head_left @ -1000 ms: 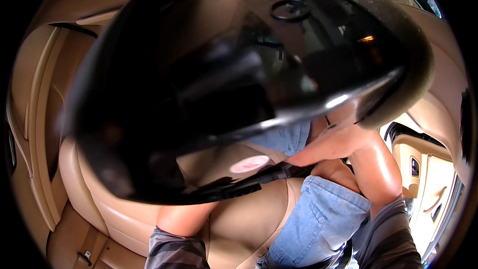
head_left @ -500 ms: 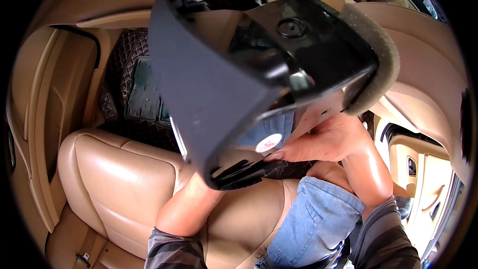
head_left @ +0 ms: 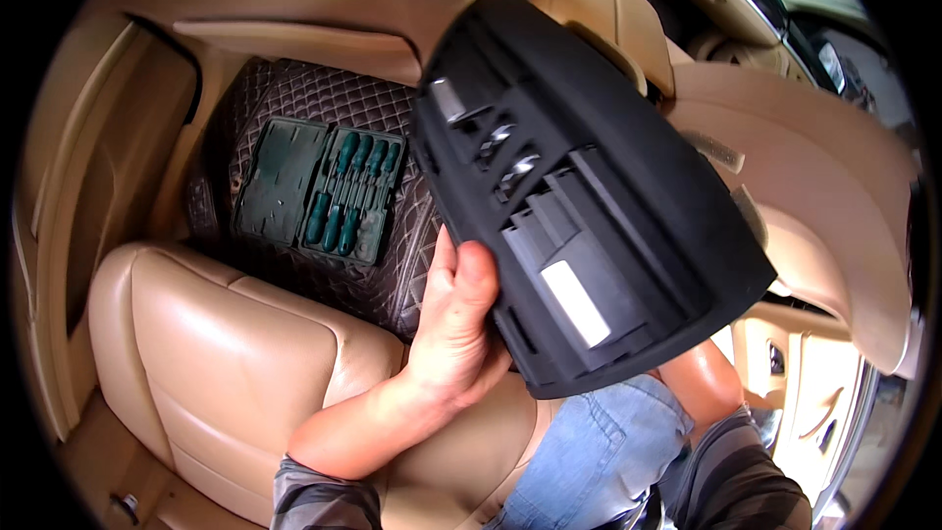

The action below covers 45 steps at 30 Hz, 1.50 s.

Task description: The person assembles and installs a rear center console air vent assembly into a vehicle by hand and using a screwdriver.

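The black vent panel (head_left: 589,206) is held in the air at the centre, tilted, with its slotted face turned toward the viewer. The left hand (head_left: 453,334) is clamped on its near left edge: the thumb (head_left: 476,270) lies in front, while the other fingers (head_left: 444,253) are partly hidden. The right hand is hidden behind the panel; only a part of the right forearm (head_left: 702,380) shows, so I cannot tell if those fingers are apart or together. Two foam strips (head_left: 716,150) are partly seen past the far right edge. One open green case (head_left: 280,182) lies at far left on the quilted mat (head_left: 407,265), with seven green-handled screwdrivers (head_left: 348,147) visible. Bare mat shows between case and panel; the tan seat (head_left: 226,353) gives open room at near left.
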Available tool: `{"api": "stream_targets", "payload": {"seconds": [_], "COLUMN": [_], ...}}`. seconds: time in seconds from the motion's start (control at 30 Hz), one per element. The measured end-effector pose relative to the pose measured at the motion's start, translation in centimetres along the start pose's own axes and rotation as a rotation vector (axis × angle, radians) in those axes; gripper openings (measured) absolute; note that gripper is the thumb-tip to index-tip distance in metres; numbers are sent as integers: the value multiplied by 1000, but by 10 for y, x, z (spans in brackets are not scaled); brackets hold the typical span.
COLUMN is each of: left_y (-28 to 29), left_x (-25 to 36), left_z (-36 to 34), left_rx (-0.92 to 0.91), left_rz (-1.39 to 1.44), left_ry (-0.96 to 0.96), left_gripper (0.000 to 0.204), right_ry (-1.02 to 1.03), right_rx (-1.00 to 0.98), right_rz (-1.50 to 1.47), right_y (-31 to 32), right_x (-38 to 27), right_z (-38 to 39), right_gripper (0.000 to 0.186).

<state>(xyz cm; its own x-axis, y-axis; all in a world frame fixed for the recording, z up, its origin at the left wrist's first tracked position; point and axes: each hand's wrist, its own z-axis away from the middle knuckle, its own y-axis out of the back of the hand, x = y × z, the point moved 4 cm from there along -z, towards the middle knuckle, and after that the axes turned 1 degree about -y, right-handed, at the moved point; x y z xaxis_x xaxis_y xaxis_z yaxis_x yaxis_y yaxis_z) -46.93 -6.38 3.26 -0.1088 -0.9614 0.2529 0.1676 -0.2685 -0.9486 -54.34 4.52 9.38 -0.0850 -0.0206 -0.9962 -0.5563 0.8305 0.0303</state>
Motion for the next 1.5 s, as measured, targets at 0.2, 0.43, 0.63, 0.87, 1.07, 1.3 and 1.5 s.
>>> {"api": "stream_targets", "payload": {"seconds": [0.2,0.43,0.63,0.87,1.07,1.3,1.5], "left_y": [-7,-22,-21,-21,-20,-19,-19], "left_x": [13,19,14,13,10,7,6], "left_z": [-7,2,3,0,-3,-4,-4], "left_rx": [26,-26,-102,-98,-73,-83,-76], "left_rz": [-79,9,31,35,57,87,103], "left_ry": [-175,-97,-131,-167,-152,-77,-73], "left_gripper": [75,73,73,69,63,65,65], "right_ry": [-76,-108,-132,-139,-145,-144,-147], "right_rx": [42,118,146,171,182,188,196], "right_rz": [58,165,180,192,200,199,203], "right_y": [-11,-12,-11,-9,-9,-9,-8], "right_x": [16,11,16,16,17,17,16], "right_z": [1,15,23,27,29,31,33], "right_gripper": [44,45,45,46,47,48,48]}}
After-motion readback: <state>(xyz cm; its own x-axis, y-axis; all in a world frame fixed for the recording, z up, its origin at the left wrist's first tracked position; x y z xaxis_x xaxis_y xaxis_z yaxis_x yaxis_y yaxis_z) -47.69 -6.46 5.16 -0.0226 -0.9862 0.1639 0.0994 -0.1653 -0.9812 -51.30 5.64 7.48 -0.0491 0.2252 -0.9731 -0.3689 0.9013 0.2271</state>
